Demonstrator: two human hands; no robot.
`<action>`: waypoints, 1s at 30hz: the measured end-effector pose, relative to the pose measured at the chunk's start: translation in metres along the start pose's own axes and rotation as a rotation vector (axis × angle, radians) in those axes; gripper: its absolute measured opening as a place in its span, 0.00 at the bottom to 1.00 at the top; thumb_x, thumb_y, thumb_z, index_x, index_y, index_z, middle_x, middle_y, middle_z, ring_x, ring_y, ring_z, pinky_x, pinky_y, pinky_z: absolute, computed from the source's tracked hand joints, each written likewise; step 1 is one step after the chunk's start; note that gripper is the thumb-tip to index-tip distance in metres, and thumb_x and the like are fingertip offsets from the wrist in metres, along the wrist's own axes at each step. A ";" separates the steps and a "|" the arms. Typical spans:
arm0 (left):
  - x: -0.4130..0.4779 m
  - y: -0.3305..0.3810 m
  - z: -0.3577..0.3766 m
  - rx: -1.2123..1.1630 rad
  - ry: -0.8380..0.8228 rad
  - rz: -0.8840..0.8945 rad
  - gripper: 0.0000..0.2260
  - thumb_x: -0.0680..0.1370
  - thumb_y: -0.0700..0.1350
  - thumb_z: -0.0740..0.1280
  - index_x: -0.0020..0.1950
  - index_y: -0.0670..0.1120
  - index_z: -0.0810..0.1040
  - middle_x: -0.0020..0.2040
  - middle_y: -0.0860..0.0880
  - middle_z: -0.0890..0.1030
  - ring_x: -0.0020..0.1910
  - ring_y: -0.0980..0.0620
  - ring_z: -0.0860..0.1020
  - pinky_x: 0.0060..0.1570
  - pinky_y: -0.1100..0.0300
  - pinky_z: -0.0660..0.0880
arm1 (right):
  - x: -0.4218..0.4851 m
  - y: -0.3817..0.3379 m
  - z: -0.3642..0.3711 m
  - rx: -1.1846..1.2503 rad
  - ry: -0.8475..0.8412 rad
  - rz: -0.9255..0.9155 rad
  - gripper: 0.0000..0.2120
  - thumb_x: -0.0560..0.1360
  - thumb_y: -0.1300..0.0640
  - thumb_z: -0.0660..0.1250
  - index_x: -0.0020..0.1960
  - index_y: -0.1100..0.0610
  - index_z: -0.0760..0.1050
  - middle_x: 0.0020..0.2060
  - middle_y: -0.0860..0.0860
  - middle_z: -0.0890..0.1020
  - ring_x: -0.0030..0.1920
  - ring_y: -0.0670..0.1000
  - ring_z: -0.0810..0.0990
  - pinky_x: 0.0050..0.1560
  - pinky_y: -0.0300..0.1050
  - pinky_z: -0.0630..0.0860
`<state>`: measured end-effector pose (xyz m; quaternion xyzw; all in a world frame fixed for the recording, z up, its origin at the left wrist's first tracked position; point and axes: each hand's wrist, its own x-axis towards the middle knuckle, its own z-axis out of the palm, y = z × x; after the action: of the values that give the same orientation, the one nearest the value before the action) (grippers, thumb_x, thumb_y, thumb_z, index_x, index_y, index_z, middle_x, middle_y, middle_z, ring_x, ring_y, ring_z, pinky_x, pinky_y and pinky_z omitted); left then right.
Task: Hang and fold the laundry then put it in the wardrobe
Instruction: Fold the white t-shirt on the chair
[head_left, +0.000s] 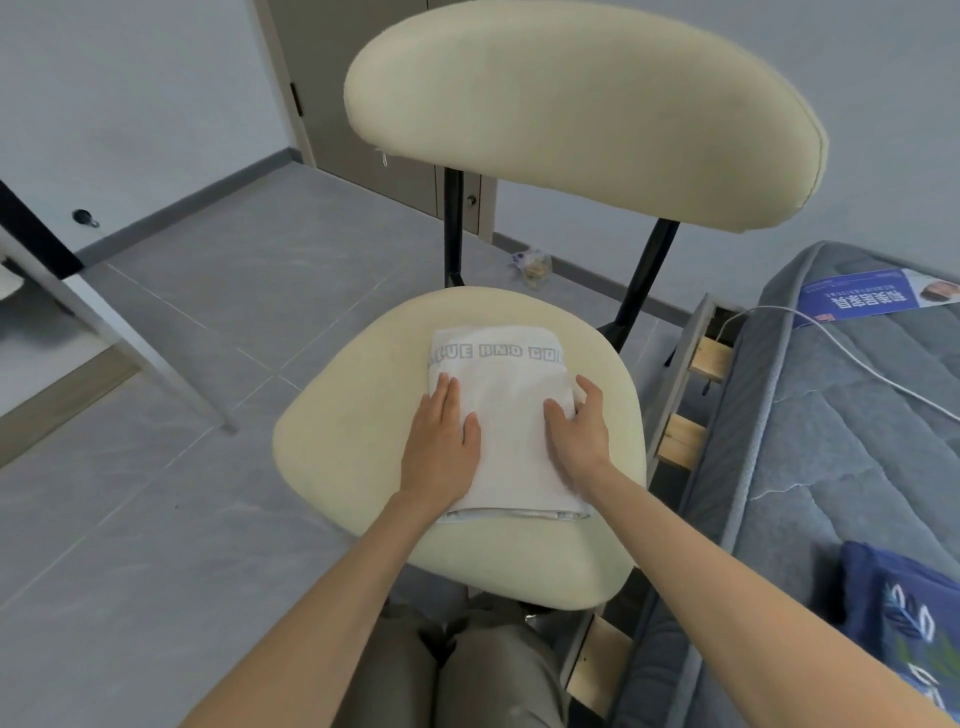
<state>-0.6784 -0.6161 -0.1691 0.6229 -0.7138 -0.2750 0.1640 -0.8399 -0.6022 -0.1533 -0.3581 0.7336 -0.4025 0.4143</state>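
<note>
A folded white garment (506, 410) with pale block lettering along its far edge lies on the cream seat of a chair (353, 447). My left hand (441, 441) lies flat on the garment's left side, fingers straight. My right hand (579, 431) rests on its right side, thumb on top and fingers curving over the right edge. The near folded edge of the garment shows between my wrists.
The chair's cream backrest (582, 109) rises on black posts. A grey mattress (831, 441) with a white cable and a blue leaflet sits at the right, a blue pillow (904, 613) on it. A white table leg (156, 364) stands left. Grey tiled floor and a door lie beyond.
</note>
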 end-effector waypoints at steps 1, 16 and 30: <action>-0.002 -0.001 0.000 -0.016 0.013 -0.003 0.25 0.83 0.50 0.49 0.78 0.44 0.47 0.78 0.51 0.45 0.77 0.52 0.46 0.75 0.57 0.46 | 0.001 -0.005 -0.002 0.027 -0.004 0.004 0.23 0.80 0.55 0.58 0.73 0.48 0.55 0.66 0.53 0.72 0.60 0.55 0.73 0.60 0.51 0.72; -0.010 0.004 0.006 -0.244 0.233 -0.120 0.28 0.81 0.53 0.57 0.77 0.46 0.53 0.75 0.44 0.59 0.72 0.45 0.57 0.71 0.55 0.52 | 0.010 0.008 -0.005 -0.044 0.056 -0.006 0.17 0.79 0.50 0.61 0.65 0.56 0.70 0.60 0.50 0.77 0.54 0.48 0.74 0.54 0.42 0.68; 0.014 0.001 -0.018 -0.467 0.043 -0.359 0.20 0.77 0.60 0.62 0.56 0.44 0.68 0.52 0.48 0.78 0.49 0.46 0.76 0.45 0.55 0.70 | 0.010 0.011 -0.003 -0.014 -0.081 0.028 0.16 0.76 0.43 0.62 0.59 0.51 0.71 0.52 0.47 0.79 0.51 0.50 0.78 0.52 0.48 0.75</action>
<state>-0.6715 -0.6332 -0.1554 0.6905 -0.5059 -0.4431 0.2666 -0.8484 -0.6051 -0.1647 -0.3669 0.7240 -0.3767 0.4464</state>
